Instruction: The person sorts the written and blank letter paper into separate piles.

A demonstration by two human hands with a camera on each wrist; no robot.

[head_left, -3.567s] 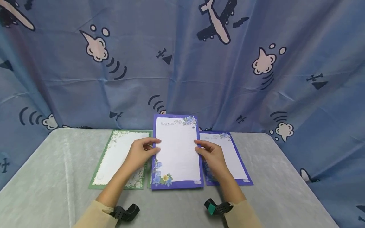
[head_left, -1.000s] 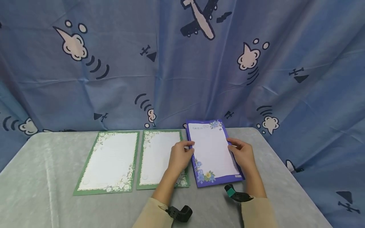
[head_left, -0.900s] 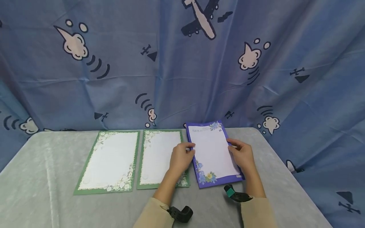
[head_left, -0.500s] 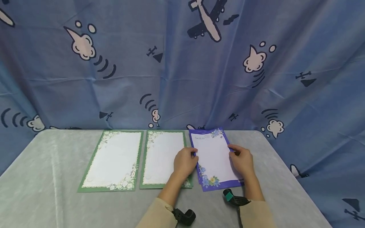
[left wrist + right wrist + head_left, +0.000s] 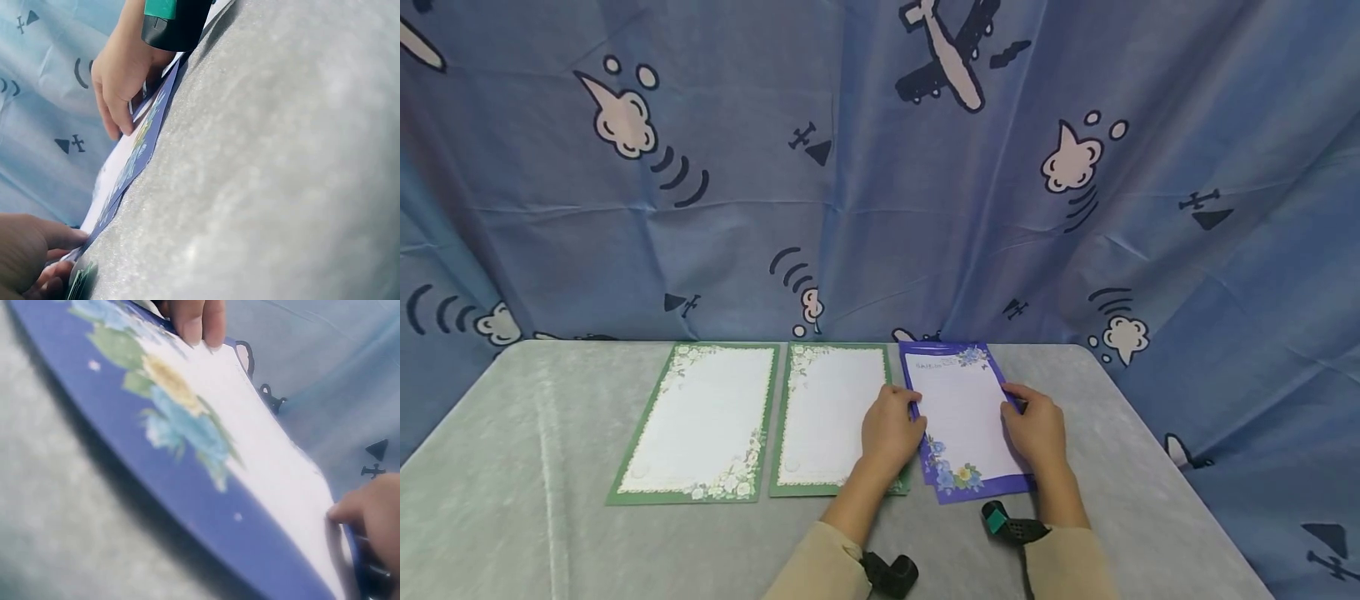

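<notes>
Since the earliest frame, the rectangular white paper sheet with a purple border and blue-and-yellow flowers [image 5: 966,421] had moved toward three o'clock, off a white paper sheet with a green floral border [image 5: 835,417] and onto a matching purple-bordered paper sheet [image 5: 929,477]. Our left hand [image 5: 891,427] pinched the upper sheet's nine o'clock edge, our right hand [image 5: 1033,425] its three o'clock edge. We judged the stacking of the purple pair nearly done; strips of the lower sheet showed toward seven and twelve o'clock, so squaring up and letting go seemed left. A second green-bordered paper sheet [image 5: 696,421] lay farthest toward nine o'clock on the grey table [image 5: 1150,500]. The upper sheet looked uncreased, though its six o'clock edge bowed in the right wrist view.
</notes>
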